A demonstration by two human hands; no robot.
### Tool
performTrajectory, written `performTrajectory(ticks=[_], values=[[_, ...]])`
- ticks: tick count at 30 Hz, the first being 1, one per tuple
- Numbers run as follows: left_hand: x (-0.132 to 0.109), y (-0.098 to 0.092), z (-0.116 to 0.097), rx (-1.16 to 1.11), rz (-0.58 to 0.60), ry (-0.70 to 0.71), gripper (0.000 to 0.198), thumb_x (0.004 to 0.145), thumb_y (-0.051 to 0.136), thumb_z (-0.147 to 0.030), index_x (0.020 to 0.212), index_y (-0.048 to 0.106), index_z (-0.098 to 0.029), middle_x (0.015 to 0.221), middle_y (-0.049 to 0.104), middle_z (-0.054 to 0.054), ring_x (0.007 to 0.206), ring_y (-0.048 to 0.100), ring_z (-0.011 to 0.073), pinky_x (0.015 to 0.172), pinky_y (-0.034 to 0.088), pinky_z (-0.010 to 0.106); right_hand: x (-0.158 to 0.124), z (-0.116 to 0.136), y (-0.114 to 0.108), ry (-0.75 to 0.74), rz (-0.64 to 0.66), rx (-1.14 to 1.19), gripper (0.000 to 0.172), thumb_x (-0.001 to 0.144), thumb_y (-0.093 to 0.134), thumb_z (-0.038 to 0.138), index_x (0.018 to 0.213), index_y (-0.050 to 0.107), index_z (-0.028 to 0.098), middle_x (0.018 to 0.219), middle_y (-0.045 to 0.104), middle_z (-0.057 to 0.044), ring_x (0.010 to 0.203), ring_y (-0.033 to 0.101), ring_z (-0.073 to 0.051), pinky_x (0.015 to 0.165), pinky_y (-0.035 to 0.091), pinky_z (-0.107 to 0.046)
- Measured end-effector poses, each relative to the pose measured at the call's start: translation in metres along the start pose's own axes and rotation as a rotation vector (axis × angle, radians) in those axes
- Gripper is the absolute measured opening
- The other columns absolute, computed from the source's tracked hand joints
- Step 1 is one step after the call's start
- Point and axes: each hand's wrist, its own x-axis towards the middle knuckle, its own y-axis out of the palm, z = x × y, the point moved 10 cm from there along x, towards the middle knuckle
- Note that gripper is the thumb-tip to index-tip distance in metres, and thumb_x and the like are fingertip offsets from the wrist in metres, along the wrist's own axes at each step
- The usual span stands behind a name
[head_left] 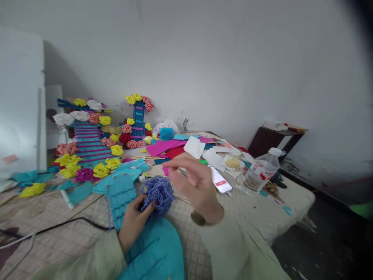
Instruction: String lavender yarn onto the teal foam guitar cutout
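My left hand (135,221) grips a loose ball of purple-blue yarn (159,194), with its fingers wrapped round the near left side. Just right of the yarn, my right hand (194,184) is raised with its fingers bent together as in a pinch; whatever is between them is too blurred to make out. Beneath my left hand lies a teal, guitar-shaped piece (154,249) with a narrow ridged neck and a rounded body. A thin purple strand (109,212) hangs along the left edge of its neck.
Two stick panels with paper flowers, one wide (93,144) and one narrow (138,120), lean at the back. Coloured paper (163,147), a phone (220,181) and a plastic bottle (262,171) lie or stand rightward. A black cable (72,221) crosses the left side.
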Motion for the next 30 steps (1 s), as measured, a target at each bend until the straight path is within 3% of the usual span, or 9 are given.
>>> performTrajectory(ticks=[1, 3, 4, 6, 8, 13, 21, 25, 30], values=[[0.000, -0.001, -0.003, -0.007, 0.009, -0.001, 0.020, 0.078, 0.058, -0.033, 0.078, 0.061, -0.013, 0.071, 0.061, -0.001, 0.064, 0.058, 0.0140, 0.058, 0.049, 0.029, 0.004, -0.026, 0.014, 0.046, 0.077, -0.054, 0.025, 0.078, 0.059, 0.032, 0.103, 0.062, 0.028, 0.092, 0.063, -0.001, 0.092, 0.058, -0.018, 0.087, 0.045, -0.036], [0.001, -0.005, -0.008, -0.015, -0.001, -0.006, 0.018, 0.072, 0.060, -0.033, 0.069, 0.060, -0.015, 0.061, 0.059, -0.002, 0.058, 0.054, 0.0141, 0.055, 0.045, 0.027, 0.002, -0.085, 0.040, 0.225, 0.253, -0.096, 0.064, 0.066, 0.070, 0.040, 0.124, 0.047, 0.027, 0.119, 0.056, -0.005, 0.109, 0.052, -0.024, 0.093, 0.041, -0.041], [0.001, -0.009, -0.009, -0.017, -0.020, -0.009, 0.017, 0.069, 0.060, -0.033, 0.067, 0.060, -0.016, 0.060, 0.059, -0.002, 0.058, 0.053, 0.0146, 0.054, 0.044, 0.027, -0.004, -0.109, 0.054, 0.308, 0.368, -0.071, 0.075, 0.060, 0.074, 0.041, 0.127, 0.044, 0.026, 0.122, 0.054, -0.006, 0.110, 0.052, -0.025, 0.093, 0.042, -0.041], [0.001, -0.014, -0.010, -0.021, -0.053, -0.016, 0.018, 0.066, 0.062, -0.035, 0.067, 0.060, -0.017, 0.061, 0.059, -0.001, 0.059, 0.052, 0.0159, 0.055, 0.043, 0.027, -0.017, -0.141, 0.072, 0.409, 0.514, 0.030, 0.071, 0.055, 0.077, 0.041, 0.120, 0.052, 0.025, 0.113, 0.061, -0.005, 0.103, 0.057, -0.024, 0.090, 0.045, -0.039], [0.001, -0.016, -0.009, -0.031, -0.069, -0.026, 0.023, 0.064, 0.064, -0.038, 0.074, 0.061, -0.017, 0.065, 0.059, -0.001, 0.061, 0.052, 0.0168, 0.056, 0.043, 0.028, -0.022, -0.157, 0.075, 0.445, 0.511, 0.096, 0.055, 0.059, 0.074, 0.041, 0.109, 0.060, 0.022, 0.102, 0.066, -0.003, 0.094, 0.062, -0.022, 0.086, 0.048, -0.037], [-0.001, -0.007, -0.008, -0.126, -0.007, -0.038, 0.042, 0.073, 0.057, -0.042, 0.105, 0.054, -0.016, 0.068, 0.054, -0.001, 0.062, 0.051, 0.0162, 0.056, 0.044, 0.028, -0.021, -0.173, 0.051, 0.418, 0.295, 0.058, 0.046, 0.067, 0.070, 0.037, 0.107, 0.059, 0.018, 0.101, 0.065, -0.005, 0.095, 0.060, -0.021, 0.087, 0.046, -0.037], [-0.007, -0.009, -0.014, -0.216, -0.014, -0.049, 0.044, 0.079, 0.048, -0.042, 0.117, 0.042, -0.019, 0.070, 0.049, -0.001, 0.054, 0.042, 0.0122, 0.047, 0.035, 0.023, -0.018, -0.172, 0.022, 0.236, 0.119, -0.075, 0.038, 0.063, 0.069, 0.019, 0.099, 0.060, 0.019, 0.107, 0.056, -0.009, 0.106, 0.049, -0.024, 0.098, 0.033, -0.040], [-0.005, -0.002, -0.008, -0.182, 0.024, -0.076, 0.040, 0.078, 0.049, -0.040, 0.111, 0.047, -0.019, 0.062, 0.045, -0.004, 0.048, 0.037, 0.0111, 0.043, 0.030, 0.023, -0.022, -0.165, 0.024, 0.228, 0.090, -0.060, 0.029, 0.062, 0.066, 0.017, 0.090, 0.057, 0.019, 0.098, 0.056, -0.008, 0.099, 0.051, -0.022, 0.093, 0.038, -0.037], [-0.002, 0.007, 0.002, -0.072, 0.071, -0.095, 0.025, 0.075, 0.052, -0.037, 0.091, 0.054, -0.018, 0.051, 0.040, -0.007, 0.045, 0.038, 0.0122, 0.043, 0.030, 0.023, -0.033, -0.170, 0.028, 0.367, -0.001, -0.021, 0.025, 0.068, 0.060, 0.026, 0.091, 0.051, 0.020, 0.088, 0.058, -0.003, 0.085, 0.055, -0.019, 0.080, 0.044, -0.031]])
